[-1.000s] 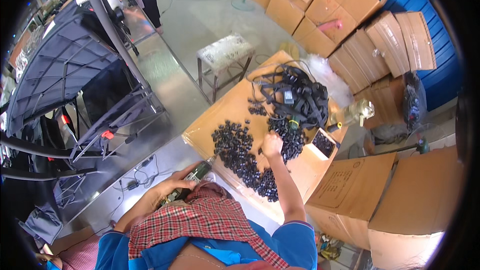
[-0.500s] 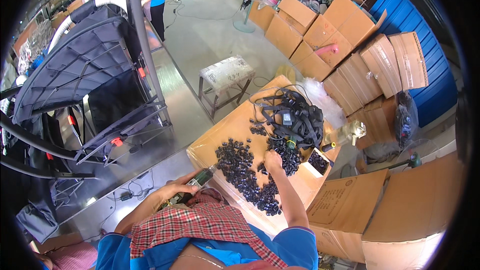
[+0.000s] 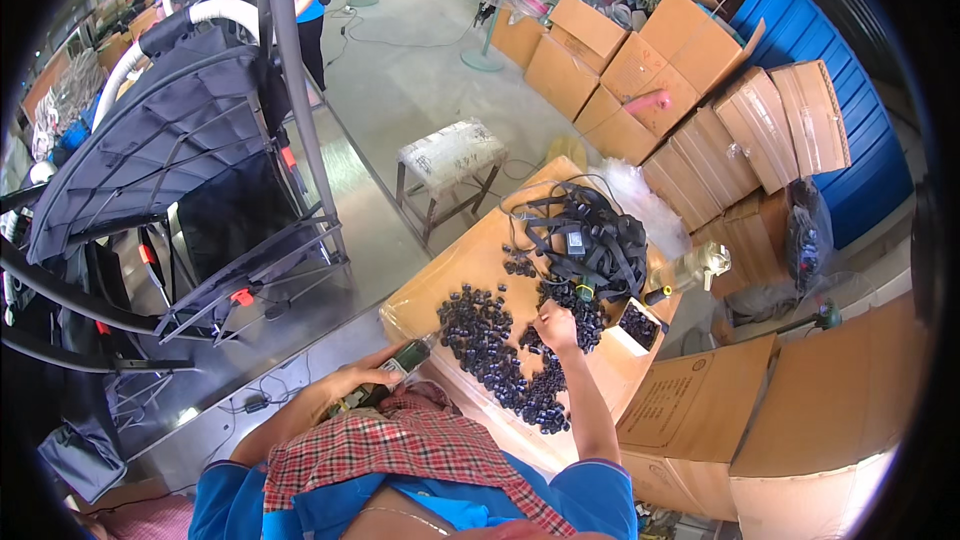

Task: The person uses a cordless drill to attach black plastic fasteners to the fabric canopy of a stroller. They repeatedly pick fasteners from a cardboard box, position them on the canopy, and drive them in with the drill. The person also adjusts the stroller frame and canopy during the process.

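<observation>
My left hand is wrapped around a green power screwdriver, whose front end points at the near left side of the work table. Over the table, my right hand has its fingers curled together among small black plastic parts. Whatever lies between those fingers is hidden. One heap of the black parts spreads to the left of this hand, and a second heap lies against its right side. Just beyond the right hand is a small green-and-yellow item.
A tangle of black straps covers the table's far end. An open small box of black parts sits at its right edge. Beyond are a stool, stacked cartons and a standing fan. A black stroller-like frame stands left.
My right hand has shifted slightly right and toward me within the parts. The left hand keeps its grip on the screwdriver, and the whole view has moved a little.
</observation>
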Demonstrator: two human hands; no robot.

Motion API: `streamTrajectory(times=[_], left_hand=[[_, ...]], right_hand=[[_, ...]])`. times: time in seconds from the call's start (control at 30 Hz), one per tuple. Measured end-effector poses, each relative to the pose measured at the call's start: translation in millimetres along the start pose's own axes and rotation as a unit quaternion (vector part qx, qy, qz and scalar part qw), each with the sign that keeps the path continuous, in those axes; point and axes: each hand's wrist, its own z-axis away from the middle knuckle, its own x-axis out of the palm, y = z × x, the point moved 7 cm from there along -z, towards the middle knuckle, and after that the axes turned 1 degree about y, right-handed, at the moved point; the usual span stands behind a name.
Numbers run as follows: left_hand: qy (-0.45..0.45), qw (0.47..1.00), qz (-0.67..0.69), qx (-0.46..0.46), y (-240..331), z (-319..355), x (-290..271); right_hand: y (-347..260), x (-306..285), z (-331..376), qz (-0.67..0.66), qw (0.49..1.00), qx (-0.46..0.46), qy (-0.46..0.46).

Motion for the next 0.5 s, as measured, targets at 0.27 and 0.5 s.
streamTrajectory(times=[0.27, 0.5], left_hand=[[-0.077, 0.976, -0.188, 0.078, 15, -27, 6], [-0.097, 0.971, -0.213, 0.052, 22, -26, 29]], right_hand=[[-100, 1, 36, -0.667, 0.724, 0.105, -0.143], [-127, 8, 55, -0.737, 0.656, 0.110, -0.118]])
